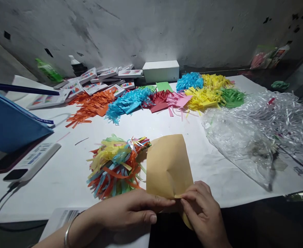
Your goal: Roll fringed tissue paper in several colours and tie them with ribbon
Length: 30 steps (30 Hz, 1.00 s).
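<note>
So from where I'm standing, far left there's a white device (36,162) with a cable on the table (71,187), then a colourful bundle of paper strips (112,168). Next comes the left hand (134,206), fingers stretched out together, index tip at the near edge of the brown paper (166,162). Its thumb sits apart from the fingers, but I can't tell if anything's gripped underneath. I'd use that hand as a light stop and work the fold in small pinches, so the bulge in the middle doesn't turn into a hard crease.

The paper's just right of the bundle, near the table's front edge. Its long axis runs away from the person, far end pointing at the wall (161,31) and leaning slightly left. Right hand (204,206): thumb and forefinger clamped on the paper's near edge. Further right, a crumpled clear plastic bag (234,141).
</note>
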### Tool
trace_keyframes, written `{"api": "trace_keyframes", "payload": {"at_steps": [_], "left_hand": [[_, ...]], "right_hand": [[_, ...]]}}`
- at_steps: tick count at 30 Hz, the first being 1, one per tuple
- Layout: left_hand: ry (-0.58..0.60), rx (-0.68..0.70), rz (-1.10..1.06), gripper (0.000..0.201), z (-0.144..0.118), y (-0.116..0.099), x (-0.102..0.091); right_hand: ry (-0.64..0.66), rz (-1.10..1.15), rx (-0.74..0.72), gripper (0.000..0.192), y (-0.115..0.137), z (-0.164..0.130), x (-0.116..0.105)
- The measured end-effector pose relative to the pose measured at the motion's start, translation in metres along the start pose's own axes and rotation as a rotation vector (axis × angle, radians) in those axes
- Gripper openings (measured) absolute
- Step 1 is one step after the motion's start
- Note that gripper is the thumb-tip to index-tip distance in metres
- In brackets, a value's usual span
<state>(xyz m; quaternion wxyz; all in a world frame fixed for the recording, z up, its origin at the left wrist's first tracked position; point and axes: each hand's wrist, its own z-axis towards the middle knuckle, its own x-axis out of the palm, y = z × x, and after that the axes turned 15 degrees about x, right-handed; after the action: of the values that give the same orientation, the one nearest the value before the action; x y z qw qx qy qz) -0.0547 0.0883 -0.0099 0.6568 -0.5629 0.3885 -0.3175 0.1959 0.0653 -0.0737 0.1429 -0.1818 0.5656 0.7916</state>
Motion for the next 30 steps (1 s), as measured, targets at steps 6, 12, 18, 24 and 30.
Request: {"api": "trace_keyframes", "payload": {"at_steps": [6, 12, 18, 24, 30], "left_hand": [[0.021, -0.001, 0.011, 0.053, 0.002, -0.001, 0.0], [0.026, -0.02, -0.015, 0.056, 0.005, -0.003, -0.001], [0.014, -0.055, 0.045, 0.058, 0.001, 0.0, 0.0], [0.019, -0.073, 0.054, 0.067, 0.001, 0.0, 0.001], [0.042, -0.05, -0.005, 0.063, -0.002, 0.002, -0.002]], "right_hand": [[0.062, 0.138, 0.217, 0.013, -0.003, -0.004, 0.003], [0.007, 0.126, 0.216, 0.013, -0.002, -0.006, 0.004], [0.019, 0.094, 0.248, 0.011, -0.003, -0.006, 0.005], [0.04, -0.037, 0.11, 0.019, -0.002, -0.004, 0.01], [0.029, -0.045, 0.069, 0.017, 0.001, 0.0, 0.013]]}}
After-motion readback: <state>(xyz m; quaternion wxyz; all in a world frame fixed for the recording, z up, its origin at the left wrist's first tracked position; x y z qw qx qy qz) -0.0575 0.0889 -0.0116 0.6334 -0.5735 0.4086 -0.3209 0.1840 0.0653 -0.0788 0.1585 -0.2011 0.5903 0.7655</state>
